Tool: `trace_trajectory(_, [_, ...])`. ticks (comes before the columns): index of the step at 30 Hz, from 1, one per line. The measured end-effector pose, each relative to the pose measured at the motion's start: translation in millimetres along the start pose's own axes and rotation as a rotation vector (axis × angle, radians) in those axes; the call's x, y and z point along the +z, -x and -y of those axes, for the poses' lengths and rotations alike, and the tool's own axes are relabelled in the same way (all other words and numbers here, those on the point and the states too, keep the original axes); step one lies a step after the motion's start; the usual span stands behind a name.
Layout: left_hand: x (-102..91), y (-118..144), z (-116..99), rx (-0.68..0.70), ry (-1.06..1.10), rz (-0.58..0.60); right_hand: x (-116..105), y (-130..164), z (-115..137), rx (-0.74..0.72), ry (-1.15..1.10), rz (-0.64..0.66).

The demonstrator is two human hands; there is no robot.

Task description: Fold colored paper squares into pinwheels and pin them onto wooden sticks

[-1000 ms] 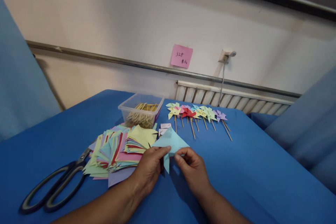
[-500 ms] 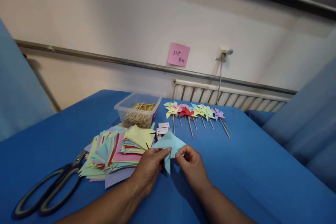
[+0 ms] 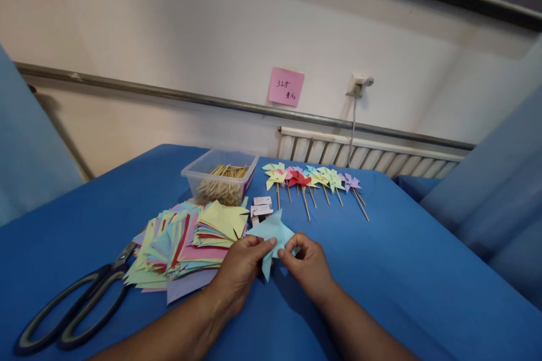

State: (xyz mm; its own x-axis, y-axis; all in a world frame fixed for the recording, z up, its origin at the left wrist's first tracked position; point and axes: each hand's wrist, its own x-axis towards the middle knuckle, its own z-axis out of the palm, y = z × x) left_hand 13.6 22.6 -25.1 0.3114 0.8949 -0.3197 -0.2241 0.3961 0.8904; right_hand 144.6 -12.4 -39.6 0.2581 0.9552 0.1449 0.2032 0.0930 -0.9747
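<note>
A light-blue paper pinwheel (image 3: 271,229), partly folded and off any stick, is held over the table between my two hands. My left hand (image 3: 243,265) pinches it from the left, thumb pressed on the paper near its middle. On the other side, my right hand (image 3: 307,262) is closed on the right-hand corner, thumb and forefinger together. The undersides of the paper and some fingertips are hidden. Just left of my left hand lies a pile of cut coloured paper squares (image 3: 178,242). Small white boxes (image 3: 261,206) stand right behind the pinwheel.
A clear plastic box (image 3: 220,177) of short wooden sticks stands behind the paper pile. Large scissors (image 3: 91,299) lie at the left. Several finished pinwheels on sticks (image 3: 313,180) lie at the back right of the blue-covered table (image 3: 402,271). A radiator (image 3: 364,152) runs along the wall.
My right thumb and forefinger have moved slightly inward toward the pinwheel's middle, bending its right corner. The paper has turned a little. The whole view has shifted slightly.
</note>
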Motion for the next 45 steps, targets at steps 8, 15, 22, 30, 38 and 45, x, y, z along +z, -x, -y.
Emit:
trace_trajectory(8, [-1.2,-1.4,1.3,0.001,-0.013,-0.009,0.0,0.4,1.8,-0.024,-0.127,-0.035])
trace_trajectory(15, [-0.6,-1.5,0.8,0.017,0.036,-0.017,-2.8,2.7,4.8,-0.034,-0.156,0.083])
trace_trajectory(22, [-0.5,-0.2,0.8,0.015,0.037,0.018,-1.8,0.4,1.7,-0.084,-0.100,0.058])
trace_trajectory(30, [1.2,0.7,-0.1,-0.013,0.029,0.071,-3.9,-1.6,-1.3,-0.098,-0.003,-0.005])
trace_trajectory(38, [-1.0,-2.9,2.4,-0.025,0.002,0.061,-6.8,-3.1,-1.4,-0.132,0.078,-0.005])
trace_trajectory(45, [-0.7,-3.1,2.3,-0.023,-0.020,0.042,-9.0,-1.7,4.3,-0.177,0.103,0.010])
